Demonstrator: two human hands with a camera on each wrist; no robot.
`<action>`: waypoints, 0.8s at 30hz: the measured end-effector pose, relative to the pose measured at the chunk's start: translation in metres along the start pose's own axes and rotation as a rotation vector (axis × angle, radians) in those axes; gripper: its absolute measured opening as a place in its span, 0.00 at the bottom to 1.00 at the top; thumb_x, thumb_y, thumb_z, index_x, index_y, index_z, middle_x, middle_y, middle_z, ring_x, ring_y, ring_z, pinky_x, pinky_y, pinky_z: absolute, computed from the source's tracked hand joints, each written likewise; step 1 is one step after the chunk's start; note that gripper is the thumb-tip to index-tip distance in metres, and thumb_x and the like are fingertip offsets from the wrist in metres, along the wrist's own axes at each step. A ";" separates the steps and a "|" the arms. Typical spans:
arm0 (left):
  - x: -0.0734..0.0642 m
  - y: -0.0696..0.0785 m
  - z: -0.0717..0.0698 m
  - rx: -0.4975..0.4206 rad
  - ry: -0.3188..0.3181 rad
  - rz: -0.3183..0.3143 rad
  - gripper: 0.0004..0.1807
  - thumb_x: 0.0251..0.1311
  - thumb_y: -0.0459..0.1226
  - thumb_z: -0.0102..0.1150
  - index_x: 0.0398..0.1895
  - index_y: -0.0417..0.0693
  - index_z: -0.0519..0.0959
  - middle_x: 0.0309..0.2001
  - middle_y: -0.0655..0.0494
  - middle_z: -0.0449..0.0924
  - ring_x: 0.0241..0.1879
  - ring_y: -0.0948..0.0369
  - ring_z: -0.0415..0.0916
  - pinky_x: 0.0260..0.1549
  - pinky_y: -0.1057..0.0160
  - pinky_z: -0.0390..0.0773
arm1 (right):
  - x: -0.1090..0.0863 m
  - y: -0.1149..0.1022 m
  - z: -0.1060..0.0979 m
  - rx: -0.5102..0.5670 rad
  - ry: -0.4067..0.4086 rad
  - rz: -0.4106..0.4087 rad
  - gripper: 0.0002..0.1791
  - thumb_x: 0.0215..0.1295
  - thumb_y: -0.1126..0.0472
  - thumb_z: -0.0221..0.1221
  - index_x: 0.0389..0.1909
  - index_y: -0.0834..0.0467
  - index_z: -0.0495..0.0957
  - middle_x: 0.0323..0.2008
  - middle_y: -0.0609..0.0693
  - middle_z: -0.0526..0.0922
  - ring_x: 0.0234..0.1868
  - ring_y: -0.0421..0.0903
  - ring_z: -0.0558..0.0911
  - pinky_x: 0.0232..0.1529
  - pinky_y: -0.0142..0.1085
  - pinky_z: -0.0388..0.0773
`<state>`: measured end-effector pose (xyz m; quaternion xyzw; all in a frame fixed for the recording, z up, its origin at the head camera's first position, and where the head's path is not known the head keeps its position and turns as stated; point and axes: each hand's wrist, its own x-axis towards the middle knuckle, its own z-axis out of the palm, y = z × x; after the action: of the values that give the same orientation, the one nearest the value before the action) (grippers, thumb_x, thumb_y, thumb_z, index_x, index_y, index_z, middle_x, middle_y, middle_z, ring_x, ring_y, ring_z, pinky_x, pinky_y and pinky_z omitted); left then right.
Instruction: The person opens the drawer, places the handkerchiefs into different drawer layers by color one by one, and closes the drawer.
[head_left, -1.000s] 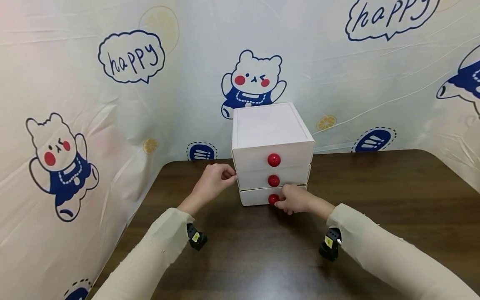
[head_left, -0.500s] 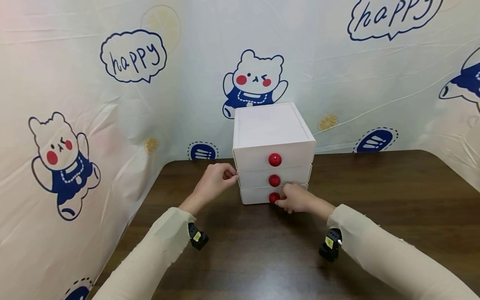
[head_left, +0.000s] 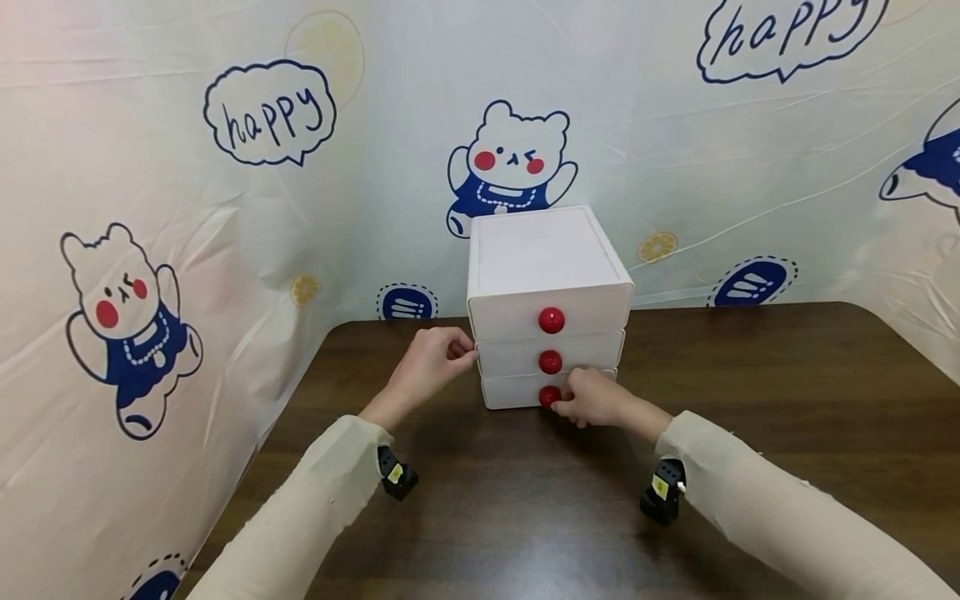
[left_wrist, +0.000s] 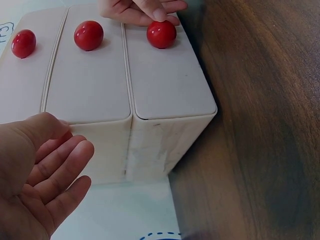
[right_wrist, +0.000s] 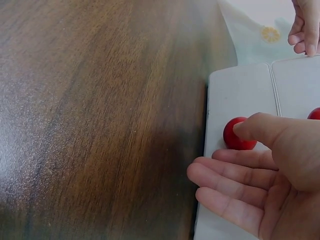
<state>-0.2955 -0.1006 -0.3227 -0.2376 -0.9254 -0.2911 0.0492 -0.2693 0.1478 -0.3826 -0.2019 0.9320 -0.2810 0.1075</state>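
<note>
A white three-drawer box (head_left: 547, 250) stands on the table, with a round red knob on each drawer front. My right hand (head_left: 596, 398) is at the bottom drawer's red knob (right_wrist: 237, 134). Its thumb presses on that knob, while the other fingers extend loosely beside it in the right wrist view. At the box's left side, my left hand (left_wrist: 40, 175) touches the front edge of the middle drawer (left_wrist: 90, 75) with its thumb tip. Its remaining fingers are relaxed and slightly bent. All drawers appear closed in the head view.
The box rests near the back of a dark brown wooden table (head_left: 480, 517). Behind it hangs a pale curtain (head_left: 390, 192) printed with cartoon bears and lettering. Small black cameras are strapped at both wrists, such as the right one (head_left: 662, 492).
The bottom drawer, slightly out a second ago, has moved back flush under my right hand. Over the last half second little has changed; the left hand stays at the box's side.
</note>
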 end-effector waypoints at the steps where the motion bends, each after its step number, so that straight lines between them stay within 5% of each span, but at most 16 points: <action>1: 0.000 0.000 0.000 -0.002 -0.001 -0.003 0.04 0.55 0.35 0.61 0.31 0.43 0.81 0.29 0.55 0.80 0.27 0.63 0.75 0.28 0.66 0.77 | 0.000 0.000 0.000 0.000 0.002 -0.006 0.16 0.60 0.62 0.58 0.14 0.62 0.77 0.11 0.49 0.75 0.16 0.45 0.78 0.15 0.31 0.71; 24: -0.002 0.000 0.006 -0.030 -0.003 0.009 0.04 0.55 0.35 0.62 0.31 0.43 0.81 0.28 0.56 0.80 0.27 0.63 0.74 0.28 0.67 0.77 | -0.008 0.003 0.002 0.039 -0.008 0.009 0.15 0.60 0.63 0.58 0.16 0.63 0.77 0.12 0.49 0.75 0.16 0.44 0.77 0.17 0.32 0.73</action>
<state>-0.2932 -0.0982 -0.3278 -0.2428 -0.9200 -0.3044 0.0456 -0.2625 0.1529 -0.3851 -0.1966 0.9269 -0.2978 0.1166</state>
